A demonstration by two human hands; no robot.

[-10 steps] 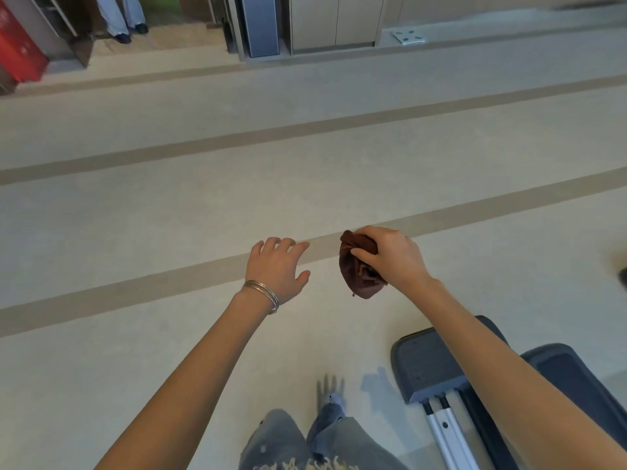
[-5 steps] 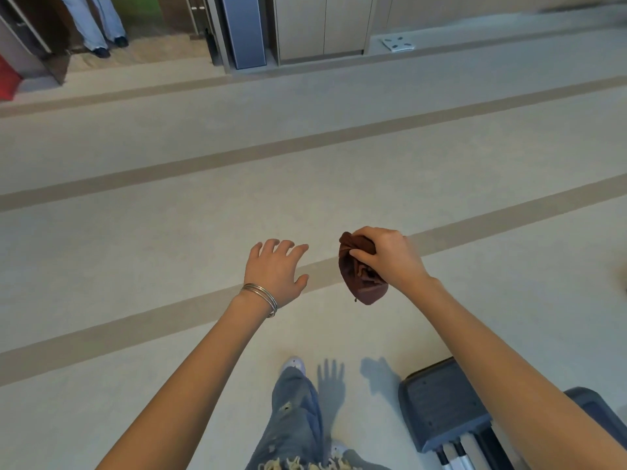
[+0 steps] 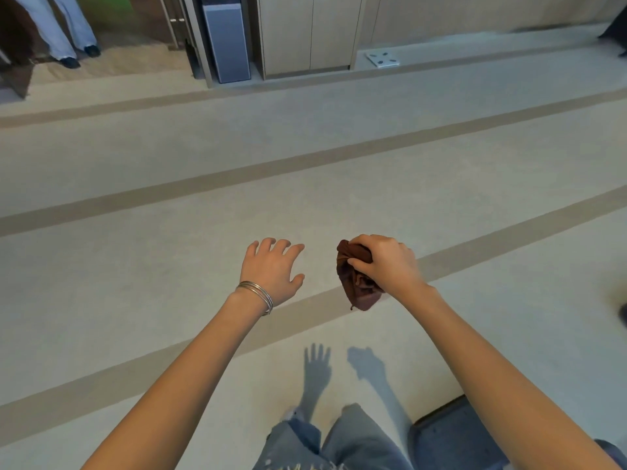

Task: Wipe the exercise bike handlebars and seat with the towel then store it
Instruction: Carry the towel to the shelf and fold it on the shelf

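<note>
Fingers (image 3: 364, 247) of right hand (image 3: 385, 266) clutch bunched towel (image 3: 356, 283).

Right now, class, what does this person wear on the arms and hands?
The left arm and right arm are bare, no sleeves in view. Several thin silver bangles circle the left wrist. The right wrist carries nothing. No gloves or rings show.

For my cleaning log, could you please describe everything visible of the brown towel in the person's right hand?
The dark reddish-brown cloth towel is crumpled into a tight bunch of soft folds, with a small corner dangling at its lower end. The right hand grips it from above, fingers curled round its top, so it hangs in the air over the pale floor. Nothing else touches it; the open left hand is apart, beside it.
</note>
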